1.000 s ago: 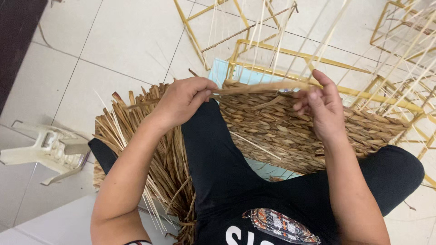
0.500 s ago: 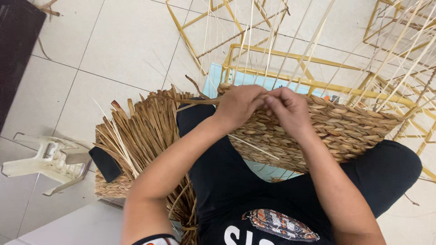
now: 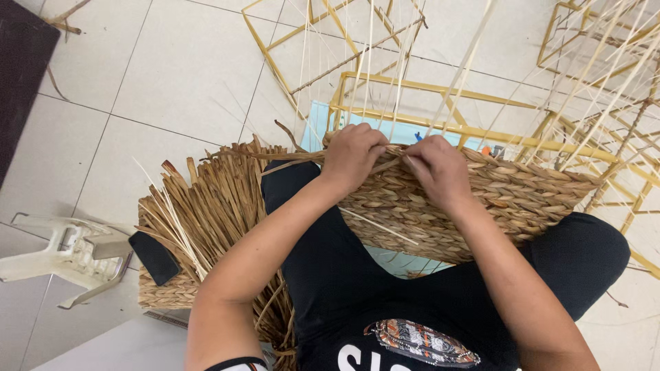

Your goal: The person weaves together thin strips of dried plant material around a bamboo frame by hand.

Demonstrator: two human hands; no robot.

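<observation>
A half-woven straw basket (image 3: pixel 495 199) on a yellow metal frame (image 3: pixel 440 93) lies across my lap. My left hand (image 3: pixel 352 156) and my right hand (image 3: pixel 437 169) sit close together at the basket's upper woven edge. Both pinch a flat brown straw strand (image 3: pixel 289 156) that runs off to the left from my left hand. Pale upright spokes (image 3: pixel 385 62) rise from the weave beyond my fingers.
A loose bundle of straw strands (image 3: pixel 206 206) lies on the tiled floor by my left leg, with a black phone (image 3: pixel 154 257) on it. A white plastic stool (image 3: pixel 62 254) lies tipped at the left. More yellow wire frames (image 3: pixel 591 41) stand at the back right.
My hands have come together from wide apart to the middle of the basket's edge, drawing the strand in with them. The view has shifted slightly.
</observation>
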